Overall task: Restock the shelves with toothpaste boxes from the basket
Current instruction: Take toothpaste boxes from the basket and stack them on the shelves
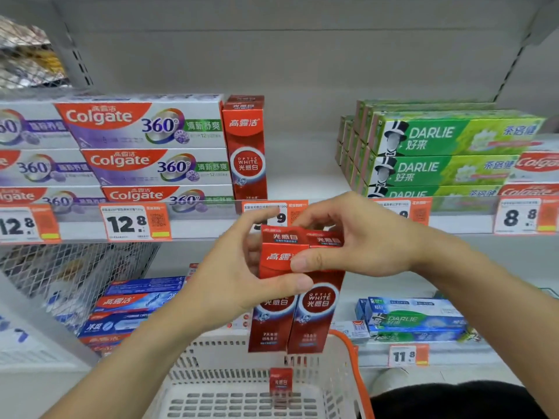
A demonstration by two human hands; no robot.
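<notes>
- Both hands hold two red toothpaste boxes (295,316) upright and side by side, above the basket (242,397) and in front of the shelf edge (196,229).
- The left hand (242,276) has its grip closed round the left box, thumb across the front; the right hand (360,240) pinches the box tops, thumb in front and fingers behind.
- On the shelf, open room lies between one standing red box (246,149) and the green Darlie boxes (447,152), straight behind the hands.
- Purple Colgate boxes (145,146) fill the shelf to the left of the standing box.
- One more red box (281,385) stands inside the basket, by its far wall.
- The hands cover the upper halves of the held boxes and part of a price tag (275,216); the basket's near rim is cut off by the frame.
</notes>
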